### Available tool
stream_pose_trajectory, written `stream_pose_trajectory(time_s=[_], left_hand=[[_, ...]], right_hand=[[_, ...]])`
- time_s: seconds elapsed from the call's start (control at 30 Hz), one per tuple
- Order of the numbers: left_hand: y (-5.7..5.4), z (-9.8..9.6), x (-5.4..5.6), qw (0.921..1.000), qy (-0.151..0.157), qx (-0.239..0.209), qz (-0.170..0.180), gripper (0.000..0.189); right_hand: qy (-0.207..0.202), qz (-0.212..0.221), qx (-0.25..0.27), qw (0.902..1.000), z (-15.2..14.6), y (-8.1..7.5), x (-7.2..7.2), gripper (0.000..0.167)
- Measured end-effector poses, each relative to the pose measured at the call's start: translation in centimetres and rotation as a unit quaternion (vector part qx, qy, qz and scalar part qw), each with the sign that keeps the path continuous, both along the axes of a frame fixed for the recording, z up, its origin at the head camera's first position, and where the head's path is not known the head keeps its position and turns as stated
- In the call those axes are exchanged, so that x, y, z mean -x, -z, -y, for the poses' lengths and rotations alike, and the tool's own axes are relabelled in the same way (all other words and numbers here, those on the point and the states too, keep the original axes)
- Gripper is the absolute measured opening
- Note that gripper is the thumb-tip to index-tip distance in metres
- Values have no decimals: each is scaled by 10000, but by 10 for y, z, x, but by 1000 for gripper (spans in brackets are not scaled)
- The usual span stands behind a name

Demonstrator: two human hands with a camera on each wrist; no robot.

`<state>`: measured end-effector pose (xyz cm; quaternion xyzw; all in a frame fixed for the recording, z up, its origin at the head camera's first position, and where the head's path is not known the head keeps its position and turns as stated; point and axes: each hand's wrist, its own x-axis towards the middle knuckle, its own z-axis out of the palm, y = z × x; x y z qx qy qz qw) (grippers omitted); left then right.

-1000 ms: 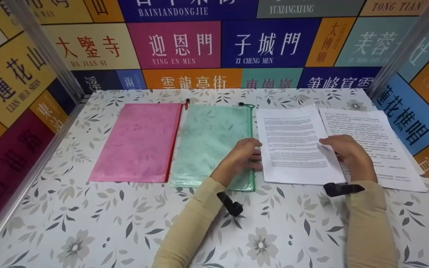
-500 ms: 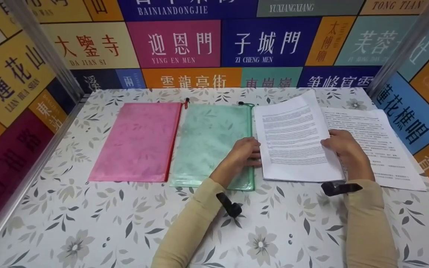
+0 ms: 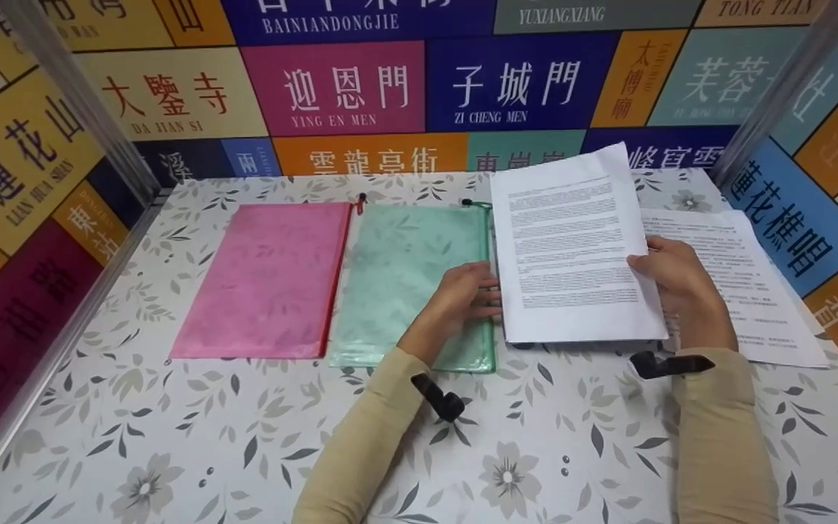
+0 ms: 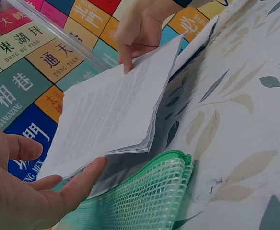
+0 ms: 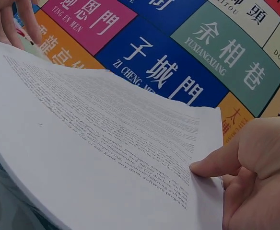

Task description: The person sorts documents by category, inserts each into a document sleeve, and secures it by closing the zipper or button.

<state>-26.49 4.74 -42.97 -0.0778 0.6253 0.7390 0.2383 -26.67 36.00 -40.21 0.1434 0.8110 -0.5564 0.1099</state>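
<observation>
My right hand (image 3: 684, 287) pinches a stack of printed paper (image 3: 572, 262) at its right edge, thumb on top and fingers underneath. The stack is raised off the table and its far end tilts up. Beside the stack's left edge is my left hand (image 3: 459, 298), over the right side of a green mesh zip folder (image 3: 412, 269). In the left wrist view the left fingers (image 4: 85, 184) are spread and extended at the paper's edge; whether they touch it I cannot tell. To the left of the green folder lies a pink zip folder (image 3: 266, 276).
A second set of printed sheets (image 3: 761, 306) lies at the right, partly covered by the right hand and the raised stack. A flower-patterned cloth (image 3: 244, 437) covers the table. Walls of coloured sign panels (image 3: 332, 87) stand at the back and sides.
The right hand has taken hold of the paper stack and lifted it, its far end rising most. The left hand has shifted slightly left and stays beside the stack's left edge.
</observation>
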Motion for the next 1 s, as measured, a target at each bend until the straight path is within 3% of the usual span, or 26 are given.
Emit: stream_pose_trajectory(time_s=[0.33,0.5,0.6,0.67,0.77,0.87,1.0], left_hand=[[3,5,5,9994,9,240,-244,34],[3,10,10,9972,37,643,-393,31],[3,13,13,9920,85,1023,-734,31],[1,15,14,9829,179,1440,-1135,32],[-2,16,14,9612,353,2142,-1701,33],[-4,14,15,9328,507,2853,-2143,36],[-3,6,18,8877,598,3849,-2453,41]], right_hand=[[103,-289,901,9955,0,-10,-2,67],[141,-441,1549,9869,-2,-13,-5,69],[138,-523,1811,9820,-3,-16,-7,70],[124,-571,1984,9784,-4,-17,-8,71],[106,-621,2165,9743,-6,-19,-8,70],[128,-605,2291,9714,-7,-21,-8,69],[156,-510,2422,9688,-9,-20,-9,70]])
